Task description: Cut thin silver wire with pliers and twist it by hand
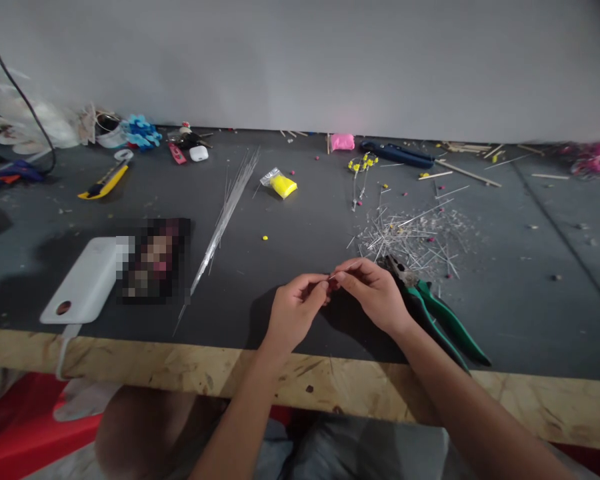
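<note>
Lower centre: left hand [294,308] and right hand [375,293], fingertips pinched together on a thin silver wire piece [341,272] carrying a tiny dark red bead [333,283]. Just right: green-handled pliers [437,315]; beyond, scattered wire offcuts [410,237], long wire bundle [225,213], yellow clay packet [280,182]. Risk: bead slipping off, lost among offcuts; wire end pricking a finger

2 bare forearms, no sleeves, left hand [296,310], right hand [375,293], no rings, grey shorts

A white power bank [83,280] lies on the dark bench [300,333]. Far back sit a yellow knife [104,183], a yellow bag [281,183], and pink clay [342,141].
</note>
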{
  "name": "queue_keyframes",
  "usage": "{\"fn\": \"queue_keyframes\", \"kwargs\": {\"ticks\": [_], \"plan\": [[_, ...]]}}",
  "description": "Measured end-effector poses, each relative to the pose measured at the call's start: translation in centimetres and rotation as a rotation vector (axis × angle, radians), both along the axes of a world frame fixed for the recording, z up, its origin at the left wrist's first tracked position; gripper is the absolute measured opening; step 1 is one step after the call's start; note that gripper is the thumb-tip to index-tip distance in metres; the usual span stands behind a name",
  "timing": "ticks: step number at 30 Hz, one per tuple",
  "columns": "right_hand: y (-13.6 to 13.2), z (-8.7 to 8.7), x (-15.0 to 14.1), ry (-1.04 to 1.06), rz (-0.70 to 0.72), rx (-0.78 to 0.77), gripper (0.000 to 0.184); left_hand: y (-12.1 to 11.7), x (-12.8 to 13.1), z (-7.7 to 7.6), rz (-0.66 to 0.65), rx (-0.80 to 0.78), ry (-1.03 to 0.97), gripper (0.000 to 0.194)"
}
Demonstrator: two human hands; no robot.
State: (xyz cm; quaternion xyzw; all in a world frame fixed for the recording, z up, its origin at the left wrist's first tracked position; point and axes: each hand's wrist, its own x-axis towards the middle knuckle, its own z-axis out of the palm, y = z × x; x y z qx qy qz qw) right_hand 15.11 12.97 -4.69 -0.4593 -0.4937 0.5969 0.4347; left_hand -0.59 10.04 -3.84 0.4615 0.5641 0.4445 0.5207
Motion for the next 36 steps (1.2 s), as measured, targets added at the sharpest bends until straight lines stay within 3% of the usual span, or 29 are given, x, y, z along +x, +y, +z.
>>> {"fn": "queue_keyframes", "kwargs": {"ticks": [6,14,36], "plan": [[-0.5,0.0,-0.2,-0.046,-0.019,0.097,0.010,0.5,-0.4,0.5,-0.030,-0.072,-0.091,0.016],[-1.0,-0.1,-0.2,-0.148,-0.013,0.294,0.006,0.6,-0.5,-0.1,-0.048,-0.105,-0.158,0.023],[-1.2,0.2,-0.2,-0.168,-0.002,0.349,0.005,0.2,-0.8,-0.1,-0.185,-0.047,-0.150,0.031]]}}
